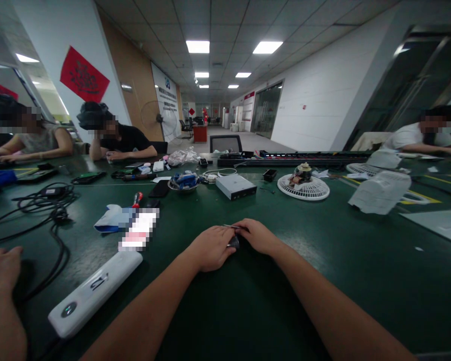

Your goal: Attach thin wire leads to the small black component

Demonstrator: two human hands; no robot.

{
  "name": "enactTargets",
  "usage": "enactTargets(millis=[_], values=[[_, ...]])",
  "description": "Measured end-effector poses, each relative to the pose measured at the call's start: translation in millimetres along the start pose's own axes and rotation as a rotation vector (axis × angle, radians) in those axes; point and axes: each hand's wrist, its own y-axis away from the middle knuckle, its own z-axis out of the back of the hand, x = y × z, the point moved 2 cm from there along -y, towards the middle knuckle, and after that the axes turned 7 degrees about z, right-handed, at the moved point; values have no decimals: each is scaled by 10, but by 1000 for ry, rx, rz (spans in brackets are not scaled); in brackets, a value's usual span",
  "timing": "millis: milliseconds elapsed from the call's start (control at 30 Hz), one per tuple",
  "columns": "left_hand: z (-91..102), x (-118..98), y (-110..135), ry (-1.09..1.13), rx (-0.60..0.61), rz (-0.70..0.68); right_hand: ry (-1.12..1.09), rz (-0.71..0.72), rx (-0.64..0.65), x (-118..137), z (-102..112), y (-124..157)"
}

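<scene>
Close together over the green table point(225, 301), my two hands meet around a small dark shiny part point(233, 242). My left hand point(212, 248) is closed on this part, its fingers over the top and its thumb below. A thin silvery strip point(230, 226) lies across the top, partly under the fingers. My right hand point(257, 235) is closed too, its fingertips pinching the strip's right end. Fingers hide most of both pieces, so their exact kind cannot be made out.
Left of my arm lies a white device point(97, 291) beside a blurred lit screen point(139, 228). Another person's hand point(2, 271) rests by black cables point(60, 215). Ahead are a metal bowl point(183, 188), an optical drive point(236, 186) and a white fan grille point(303, 189).
</scene>
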Motion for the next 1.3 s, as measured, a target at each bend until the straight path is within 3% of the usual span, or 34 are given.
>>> enactTargets(millis=[733,1300], values=[[50,-23,15,0,18,34,10,-58,-83,11,-41,13],[35,35,27,54,56,107,6,-101,-76,24,-48,-3]])
